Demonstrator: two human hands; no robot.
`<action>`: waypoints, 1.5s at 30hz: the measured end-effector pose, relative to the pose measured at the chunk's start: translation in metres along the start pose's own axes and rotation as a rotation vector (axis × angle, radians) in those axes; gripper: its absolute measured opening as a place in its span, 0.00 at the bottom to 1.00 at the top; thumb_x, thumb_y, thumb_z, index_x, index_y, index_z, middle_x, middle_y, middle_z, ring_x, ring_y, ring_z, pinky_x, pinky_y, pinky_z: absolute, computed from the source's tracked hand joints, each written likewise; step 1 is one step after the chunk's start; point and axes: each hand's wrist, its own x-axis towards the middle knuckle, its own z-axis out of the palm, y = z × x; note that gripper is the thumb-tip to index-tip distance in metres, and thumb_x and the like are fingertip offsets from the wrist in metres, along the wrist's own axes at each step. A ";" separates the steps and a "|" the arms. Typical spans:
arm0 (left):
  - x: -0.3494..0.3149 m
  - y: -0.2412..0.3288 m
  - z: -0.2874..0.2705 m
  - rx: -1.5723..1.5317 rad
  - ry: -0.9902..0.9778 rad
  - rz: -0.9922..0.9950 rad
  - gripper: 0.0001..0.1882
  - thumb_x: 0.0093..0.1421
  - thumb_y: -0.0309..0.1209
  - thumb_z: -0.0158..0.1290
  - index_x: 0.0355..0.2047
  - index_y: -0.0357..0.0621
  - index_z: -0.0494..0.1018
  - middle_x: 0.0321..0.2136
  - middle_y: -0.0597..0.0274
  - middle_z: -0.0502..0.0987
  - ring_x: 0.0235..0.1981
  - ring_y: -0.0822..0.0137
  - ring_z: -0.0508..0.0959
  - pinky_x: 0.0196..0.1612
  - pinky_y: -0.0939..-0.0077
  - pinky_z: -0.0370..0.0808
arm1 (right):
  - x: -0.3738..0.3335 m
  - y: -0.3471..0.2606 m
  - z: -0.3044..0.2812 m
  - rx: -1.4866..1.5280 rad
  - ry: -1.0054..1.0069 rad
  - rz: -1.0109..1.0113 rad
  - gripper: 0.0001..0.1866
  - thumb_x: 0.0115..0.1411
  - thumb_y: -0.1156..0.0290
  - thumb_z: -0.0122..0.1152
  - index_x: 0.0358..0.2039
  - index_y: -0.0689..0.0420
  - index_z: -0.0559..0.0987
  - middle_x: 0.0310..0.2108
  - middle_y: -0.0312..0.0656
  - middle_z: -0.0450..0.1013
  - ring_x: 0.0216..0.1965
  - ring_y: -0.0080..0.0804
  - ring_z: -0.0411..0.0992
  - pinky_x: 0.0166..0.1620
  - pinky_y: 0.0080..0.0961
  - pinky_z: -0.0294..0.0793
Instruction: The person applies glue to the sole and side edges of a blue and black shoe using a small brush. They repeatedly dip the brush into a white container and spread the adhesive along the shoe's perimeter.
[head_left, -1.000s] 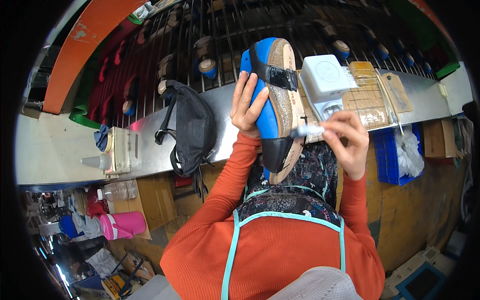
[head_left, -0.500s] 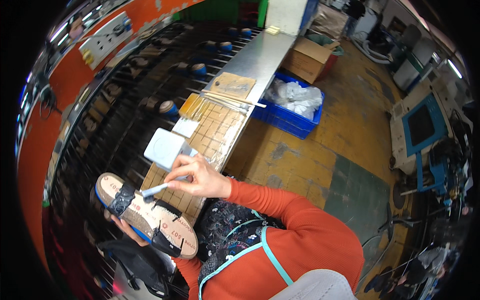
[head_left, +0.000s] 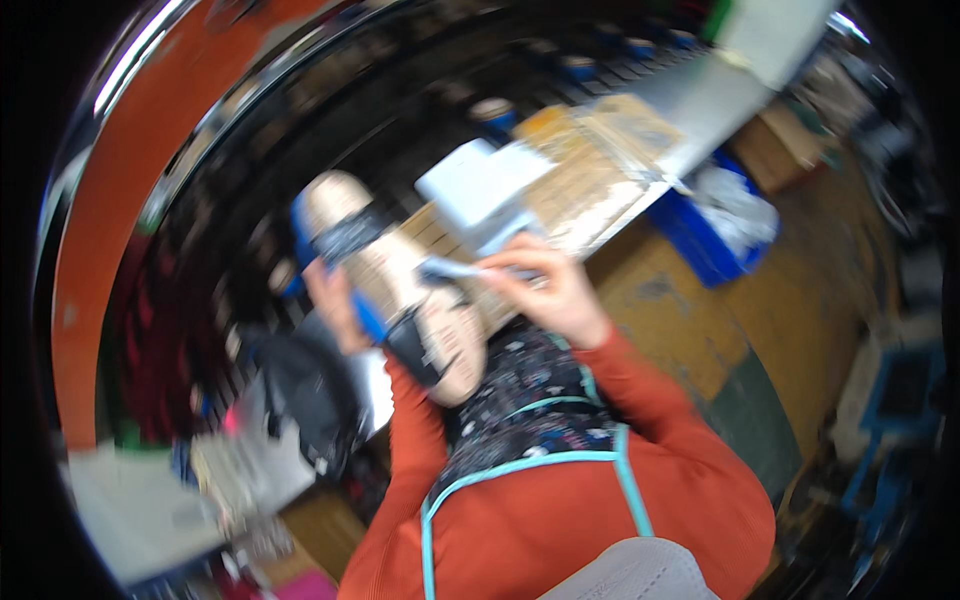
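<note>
A half-made shoe (head_left: 375, 265) lies tilted across my left hand (head_left: 335, 305), its beige insole facing up. Dark strap ends fold over the insole, and blue shows along the shoe's lower edge. The left fingers wrap the side of the shoe nearest me on the left; some are hidden beneath it. Between the thumb and fingers of my right hand (head_left: 550, 285) is a small brush (head_left: 455, 268) with a pale handle. Its dark tip is at the right edge of the insole, near the middle; blur hides whether they touch. Just beyond the right hand stands a pale box-shaped container (head_left: 470, 185).
A narrow bench (head_left: 585, 205) carries flat boards and thin sticks. Beyond it runs a dark slatted rack (head_left: 400, 130) with several blue-banded pieces. A blue crate (head_left: 700, 235) of white plastic and a cardboard box (head_left: 775, 150) stand right. A black bag (head_left: 305, 390) sits left.
The view has swung left and blurred, so the bench and shoe appear farther right and higher. Both hands keep their hold; the brush tip remains by the insole's middle.
</note>
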 end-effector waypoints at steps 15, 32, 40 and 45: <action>0.001 0.015 0.002 0.030 0.028 -0.053 0.23 0.53 0.37 0.61 0.51 0.50 0.75 0.55 0.46 0.72 0.58 0.41 0.70 0.59 0.47 0.65 | -0.024 -0.008 0.029 0.063 -0.013 -0.006 0.08 0.55 0.76 0.66 0.37 0.61 0.84 0.32 0.37 0.70 0.29 0.19 0.68 0.28 0.13 0.65; 0.003 0.014 -0.002 0.048 -0.005 -0.065 0.21 0.54 0.33 0.58 0.50 0.55 0.76 0.56 0.51 0.72 0.58 0.43 0.70 0.60 0.45 0.63 | 0.003 -0.015 0.026 -0.316 0.059 -0.270 0.09 0.51 0.72 0.69 0.35 0.55 0.85 0.29 0.35 0.72 0.25 0.24 0.64 0.36 0.22 0.59; 0.011 0.017 -0.001 0.038 -0.034 -0.124 0.21 0.52 0.31 0.59 0.49 0.53 0.77 0.55 0.51 0.73 0.58 0.46 0.70 0.60 0.52 0.65 | -0.007 -0.015 0.026 -0.237 0.027 -0.222 0.09 0.51 0.73 0.69 0.35 0.56 0.85 0.28 0.35 0.72 0.24 0.24 0.63 0.35 0.22 0.59; 0.017 0.018 0.003 0.031 -0.040 -0.154 0.22 0.52 0.31 0.59 0.50 0.55 0.77 0.55 0.54 0.74 0.58 0.48 0.70 0.60 0.53 0.65 | -0.011 -0.017 0.026 -0.220 0.033 -0.214 0.09 0.50 0.73 0.69 0.35 0.54 0.85 0.29 0.35 0.73 0.28 0.26 0.64 0.37 0.24 0.59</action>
